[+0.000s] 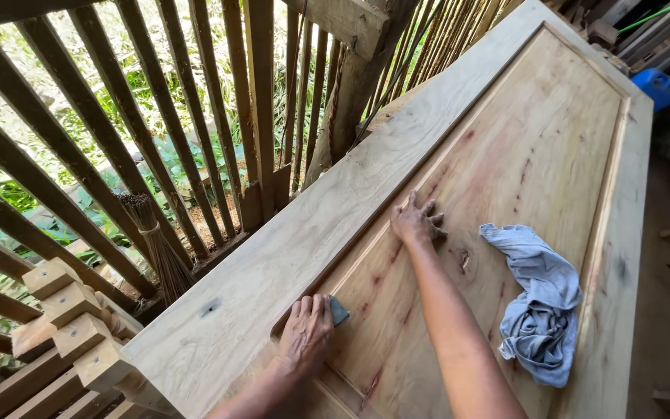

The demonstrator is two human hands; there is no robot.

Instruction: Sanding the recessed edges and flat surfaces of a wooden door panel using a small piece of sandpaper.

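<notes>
Left hand point(306, 334) pinches a blue pad point(339, 311) at the door panel's point(505, 155) edge — right hand point(416, 221) spread flat, grey rag point(540, 302) near.

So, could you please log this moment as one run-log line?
left hand: presses grey pad in panel corner | right hand: flat on door panel, empty | rag: on panel, right of arm
</notes>
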